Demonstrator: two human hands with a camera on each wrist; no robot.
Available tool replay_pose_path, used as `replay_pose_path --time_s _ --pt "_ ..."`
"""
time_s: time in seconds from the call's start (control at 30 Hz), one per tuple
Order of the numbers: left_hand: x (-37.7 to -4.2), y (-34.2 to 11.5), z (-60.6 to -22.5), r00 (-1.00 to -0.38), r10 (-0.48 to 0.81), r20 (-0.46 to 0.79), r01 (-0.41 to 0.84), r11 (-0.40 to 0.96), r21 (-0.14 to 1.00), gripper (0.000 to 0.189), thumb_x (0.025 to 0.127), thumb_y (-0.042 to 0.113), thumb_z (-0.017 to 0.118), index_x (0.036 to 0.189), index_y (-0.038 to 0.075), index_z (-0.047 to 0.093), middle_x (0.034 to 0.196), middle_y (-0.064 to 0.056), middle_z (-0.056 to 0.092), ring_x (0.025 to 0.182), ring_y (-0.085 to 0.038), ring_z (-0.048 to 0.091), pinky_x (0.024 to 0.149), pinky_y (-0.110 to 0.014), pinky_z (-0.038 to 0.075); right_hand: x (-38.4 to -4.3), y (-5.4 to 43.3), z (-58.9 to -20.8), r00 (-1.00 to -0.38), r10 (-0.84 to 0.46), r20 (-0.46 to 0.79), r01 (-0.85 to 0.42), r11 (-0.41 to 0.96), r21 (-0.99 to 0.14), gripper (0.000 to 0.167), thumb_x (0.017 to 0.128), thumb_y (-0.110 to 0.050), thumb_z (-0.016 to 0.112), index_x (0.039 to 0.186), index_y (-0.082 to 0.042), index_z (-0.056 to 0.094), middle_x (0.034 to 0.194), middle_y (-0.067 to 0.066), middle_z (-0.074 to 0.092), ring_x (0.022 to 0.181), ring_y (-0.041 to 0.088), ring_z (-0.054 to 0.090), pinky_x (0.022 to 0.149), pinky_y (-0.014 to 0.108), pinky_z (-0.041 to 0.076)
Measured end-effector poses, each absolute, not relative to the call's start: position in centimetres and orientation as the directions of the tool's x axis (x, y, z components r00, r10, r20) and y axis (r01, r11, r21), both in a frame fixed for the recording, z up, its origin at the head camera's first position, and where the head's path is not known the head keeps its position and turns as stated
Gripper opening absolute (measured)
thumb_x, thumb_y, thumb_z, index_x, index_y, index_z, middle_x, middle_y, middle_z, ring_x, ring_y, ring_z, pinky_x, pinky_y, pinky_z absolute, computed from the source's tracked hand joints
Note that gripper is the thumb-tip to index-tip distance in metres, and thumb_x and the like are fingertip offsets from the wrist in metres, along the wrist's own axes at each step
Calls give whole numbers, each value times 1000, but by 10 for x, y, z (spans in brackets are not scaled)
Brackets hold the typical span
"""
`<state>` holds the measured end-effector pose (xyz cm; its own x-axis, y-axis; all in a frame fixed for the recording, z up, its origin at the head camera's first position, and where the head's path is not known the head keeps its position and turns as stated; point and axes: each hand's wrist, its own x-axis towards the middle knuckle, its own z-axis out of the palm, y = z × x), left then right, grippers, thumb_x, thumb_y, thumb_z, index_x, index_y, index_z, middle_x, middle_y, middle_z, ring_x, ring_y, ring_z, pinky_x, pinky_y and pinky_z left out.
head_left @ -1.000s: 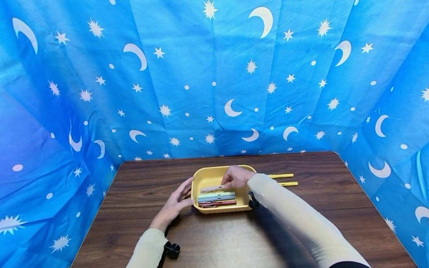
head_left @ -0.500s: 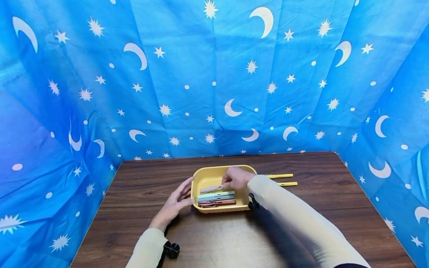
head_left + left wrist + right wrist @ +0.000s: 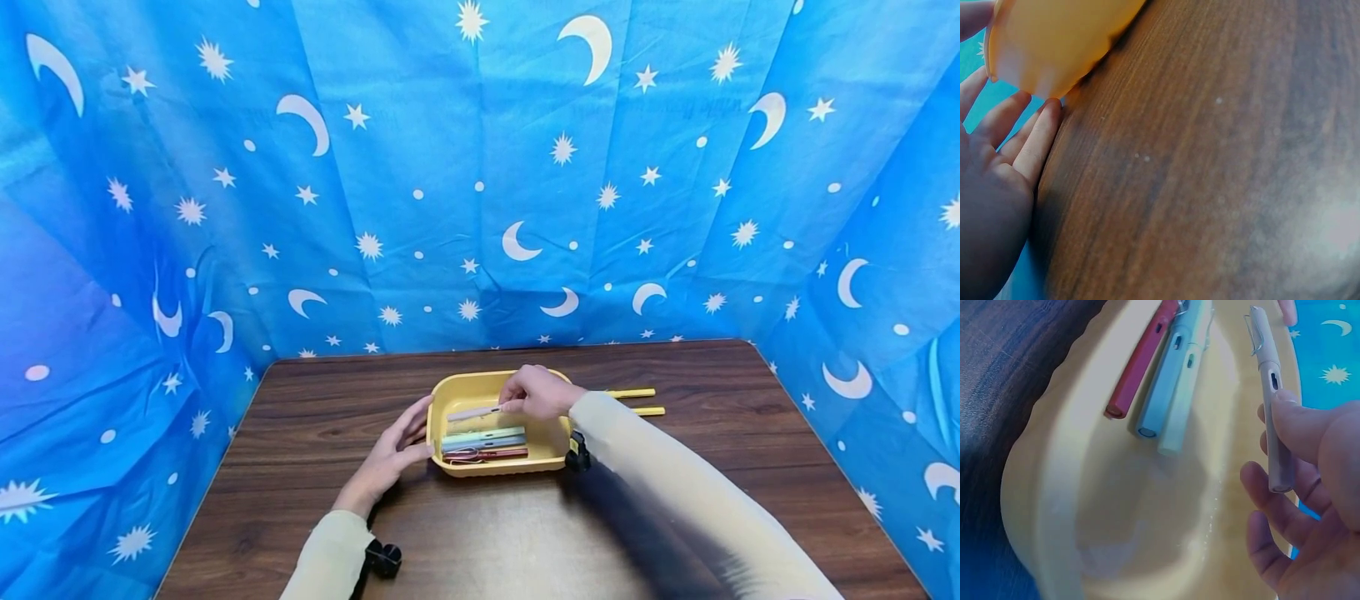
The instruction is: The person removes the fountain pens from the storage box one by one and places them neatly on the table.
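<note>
A yellow tray (image 3: 510, 472) stands on the table, longer side facing me. My left hand (image 3: 390, 454) rests against its left end, fingers extended along the wall and thumb near the rim; the left wrist view shows fingertips (image 3: 1052, 106) at the yellow side. Over the tray's far half, my right hand (image 3: 536, 392) pinches a pale pink fountain pen (image 3: 1270, 375) between thumb and fingers, its clip end pointing left. Inside the tray, a red pen (image 3: 1138, 369), a blue pen (image 3: 1163, 387) and a pale green pen (image 3: 1184, 394) lie side by side near the front.
Two yellow pens (image 3: 645, 411) lie on the wooden table (image 3: 315, 417) just right of the tray, partly hidden by the right sleeve (image 3: 660, 467). A blue curtain (image 3: 420, 275) with moons and stars rises behind the table and at both sides.
My right hand has shifted slightly right and away from me, drawing the pale pink fountain pen farther from the other pens. The left hand and tray have stayed in place.
</note>
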<state>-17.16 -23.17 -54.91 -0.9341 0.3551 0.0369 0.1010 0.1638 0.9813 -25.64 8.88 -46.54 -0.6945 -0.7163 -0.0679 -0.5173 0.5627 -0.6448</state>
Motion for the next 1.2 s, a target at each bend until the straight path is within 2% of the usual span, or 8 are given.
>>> replay_pose_path --time_s 0.1,0.2,0.37,0.63,0.87,1.1,1.2 --pt "-171 -232 -549 -935 352 34 98 164 982 78 100 8 67 167 26 31 170 -8 35 152 -36 39 122 -43 35 -255 95 -462 -701 -712 -30 -535 554 -638 13 100 -14 72 102 -6 82 89 1 78 76 5 62 71 24 54" --pt "-171 -231 -549 -936 351 34 96 163 982 79 99 8 68 167 26 31 170 -9 35 152 -37 39 121 -42 36 -254 104 -458 -711 -703 8 -552 551 -626 12 100 -14 73 102 -8 83 89 -5 77 80 5 63 75 24 55" --pt "-171 -232 -549 -937 349 27 93 174 980 79 99 9 68 167 26 31 170 -8 36 152 -37 40 118 -31 38 -250 120 -450 -721 -690 62 -568 537 -623 11 99 -14 74 101 -10 84 93 -4 77 84 8 63 75 26 54" --pt "-173 -232 -549 -938 346 36 103 175 979 78 99 11 69 166 26 32 169 -8 37 151 -36 40 122 -57 31 -243 145 -438 -743 -661 104 -558 525 -643 10 98 -14 75 103 -10 84 98 -1 78 86 11 63 75 33 56" --pt "-172 -233 -551 -938 344 29 96 179 979 78 100 12 69 166 27 32 169 -7 36 151 -35 40 121 -45 36 -240 167 -435 -785 -613 91 -510 556 -657 9 98 -17 76 103 -16 84 96 -7 75 88 13 62 73 29 55" --pt "-173 -233 -552 -937 348 29 95 174 980 78 100 12 69 167 26 32 169 -9 36 152 -37 39 122 -62 29 -237 186 -434 -806 -584 98 -492 568 -659 12 99 -16 75 108 -14 82 101 -4 76 91 15 63 74 29 56" --pt "-174 -233 -551 -937 349 29 94 172 980 78 100 11 69 167 25 31 169 -9 36 152 -37 39 122 -62 29 -236 191 -433 -815 -571 95 -483 581 -655 13 99 -14 74 109 -14 82 104 -3 76 94 16 63 77 30 57"
